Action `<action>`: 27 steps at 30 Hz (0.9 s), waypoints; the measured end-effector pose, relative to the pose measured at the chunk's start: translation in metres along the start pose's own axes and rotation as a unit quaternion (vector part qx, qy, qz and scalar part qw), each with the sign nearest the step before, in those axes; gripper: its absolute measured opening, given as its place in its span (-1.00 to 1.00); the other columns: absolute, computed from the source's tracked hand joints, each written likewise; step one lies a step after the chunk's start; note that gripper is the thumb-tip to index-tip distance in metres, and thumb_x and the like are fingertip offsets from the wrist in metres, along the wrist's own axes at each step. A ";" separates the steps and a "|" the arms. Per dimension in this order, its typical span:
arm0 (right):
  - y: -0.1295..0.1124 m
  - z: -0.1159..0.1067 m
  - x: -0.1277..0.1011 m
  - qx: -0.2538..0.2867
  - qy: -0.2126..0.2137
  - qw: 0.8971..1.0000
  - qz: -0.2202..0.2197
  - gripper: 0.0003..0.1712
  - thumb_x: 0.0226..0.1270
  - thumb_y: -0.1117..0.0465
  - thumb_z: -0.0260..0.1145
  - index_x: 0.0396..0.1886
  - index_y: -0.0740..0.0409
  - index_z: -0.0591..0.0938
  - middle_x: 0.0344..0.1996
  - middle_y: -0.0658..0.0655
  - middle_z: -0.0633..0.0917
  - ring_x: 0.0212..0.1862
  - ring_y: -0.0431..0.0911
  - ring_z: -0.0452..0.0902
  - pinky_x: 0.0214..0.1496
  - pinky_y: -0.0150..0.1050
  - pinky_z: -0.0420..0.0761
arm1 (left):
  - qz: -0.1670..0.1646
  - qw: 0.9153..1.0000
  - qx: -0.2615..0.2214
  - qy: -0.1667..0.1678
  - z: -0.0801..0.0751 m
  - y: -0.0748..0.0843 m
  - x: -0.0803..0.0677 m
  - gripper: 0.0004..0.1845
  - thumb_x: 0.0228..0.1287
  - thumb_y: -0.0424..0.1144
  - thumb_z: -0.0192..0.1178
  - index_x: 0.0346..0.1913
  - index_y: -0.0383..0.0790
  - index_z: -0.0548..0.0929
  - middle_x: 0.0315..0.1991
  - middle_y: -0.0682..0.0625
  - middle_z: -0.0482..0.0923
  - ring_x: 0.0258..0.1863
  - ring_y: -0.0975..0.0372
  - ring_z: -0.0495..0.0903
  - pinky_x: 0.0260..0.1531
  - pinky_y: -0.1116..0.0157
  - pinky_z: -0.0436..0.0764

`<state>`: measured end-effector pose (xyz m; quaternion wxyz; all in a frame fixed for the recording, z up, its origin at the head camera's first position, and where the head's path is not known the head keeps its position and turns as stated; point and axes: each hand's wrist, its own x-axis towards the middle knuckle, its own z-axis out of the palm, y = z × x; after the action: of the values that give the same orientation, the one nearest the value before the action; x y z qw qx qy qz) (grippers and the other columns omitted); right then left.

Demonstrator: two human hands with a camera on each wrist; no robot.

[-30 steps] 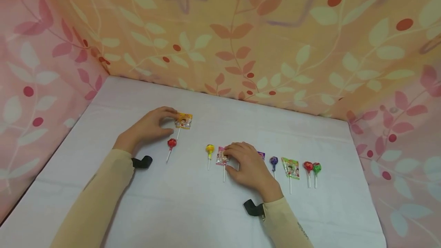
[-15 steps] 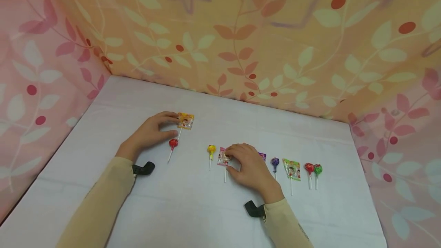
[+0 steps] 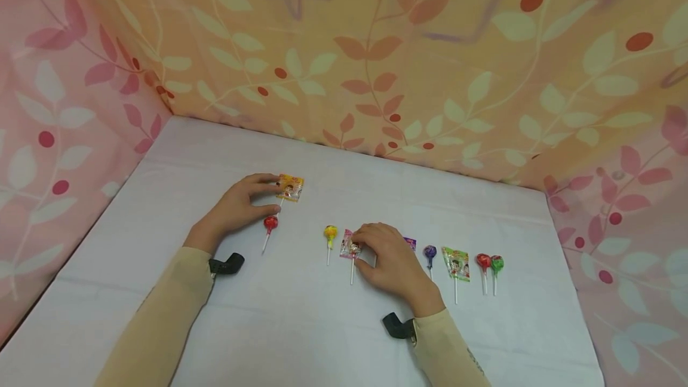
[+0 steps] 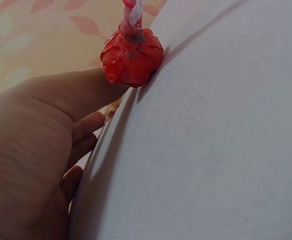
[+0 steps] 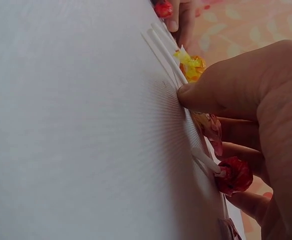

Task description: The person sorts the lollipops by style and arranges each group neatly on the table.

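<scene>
We saw left hand point(image 3: 236, 205), centre-left of frame, thumb and fingers apart, fingertips on yellow-packet lollipop point(image 3: 292, 189), right hand point(image 3: 392, 264), lower centre, likewise parted, fingertips over pink-packet lollipop point(image 3: 346, 246), both lollipops lay on white worktop point(image 3: 279, 327)

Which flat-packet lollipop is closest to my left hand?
The orange-yellow packet lollipop, right by your left hand; the pink packet, partly hidden purple packet and green packet all lie farther right.
</scene>
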<state>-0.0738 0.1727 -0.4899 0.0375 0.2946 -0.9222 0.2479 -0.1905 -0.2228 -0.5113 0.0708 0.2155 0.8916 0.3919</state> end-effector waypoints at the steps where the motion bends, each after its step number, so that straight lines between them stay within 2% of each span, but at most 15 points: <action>1: 0.000 0.000 0.000 0.001 0.002 1.000 -0.003 -0.53 0.27 0.15 0.62 0.18 0.03 0.78 0.13 -0.03 0.76 0.32 -0.04 0.60 0.61 0.05 0.39 | 0.001 1.000 0.005 0.002 0.001 -0.001 0.000 -0.43 0.37 0.04 0.57 0.37 -0.03 0.76 0.57 0.02 0.43 0.62 -0.04 0.28 0.57 -0.21 0.30; 7: 0.001 0.000 -0.001 0.007 0.009 1.000 -0.007 -0.53 0.26 0.17 0.62 0.17 0.01 0.78 0.13 -0.05 0.76 0.32 -0.04 0.59 0.60 0.07 0.40 | 0.011 1.000 0.023 0.007 0.003 0.000 0.000 -0.42 0.36 0.06 0.57 0.38 -0.01 0.76 0.56 0.01 0.44 0.61 -0.05 0.30 0.56 -0.22 0.30; 14: 0.002 -0.002 -0.002 0.021 0.005 1.000 0.010 -0.54 0.30 0.13 0.60 0.20 -0.04 0.77 0.15 -0.11 0.74 0.34 -0.10 0.56 0.65 -0.01 0.32 | 0.007 0.999 0.032 0.005 0.003 0.002 -0.001 -0.41 0.35 0.03 0.58 0.39 -0.02 0.75 0.57 -0.02 0.43 0.62 -0.07 0.29 0.57 -0.23 0.29; 22: 0.003 -0.004 0.000 0.024 0.028 0.999 -0.016 -0.54 0.29 0.13 0.60 0.18 0.00 0.77 0.12 -0.10 0.74 0.30 -0.07 0.59 0.57 0.10 0.41 | 0.017 0.999 0.040 0.008 0.002 0.003 -0.001 -0.42 0.36 0.02 0.57 0.39 -0.04 0.75 0.56 -0.04 0.44 0.61 -0.08 0.30 0.56 -0.24 0.30; 27: 0.001 -0.009 0.003 0.021 0.034 0.999 -0.021 -0.56 0.30 0.13 0.59 0.17 0.02 0.77 0.08 -0.09 0.75 0.29 -0.07 0.59 0.56 0.08 0.43 | 0.015 0.999 0.041 0.009 0.002 0.004 -0.001 -0.42 0.36 0.02 0.58 0.38 -0.04 0.75 0.56 -0.05 0.44 0.61 -0.09 0.30 0.56 -0.24 0.30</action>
<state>-0.0778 0.1763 -0.4821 0.0681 0.3058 -0.9086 0.2761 -0.1879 -0.2195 -0.5102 0.0483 0.2282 0.9043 0.3575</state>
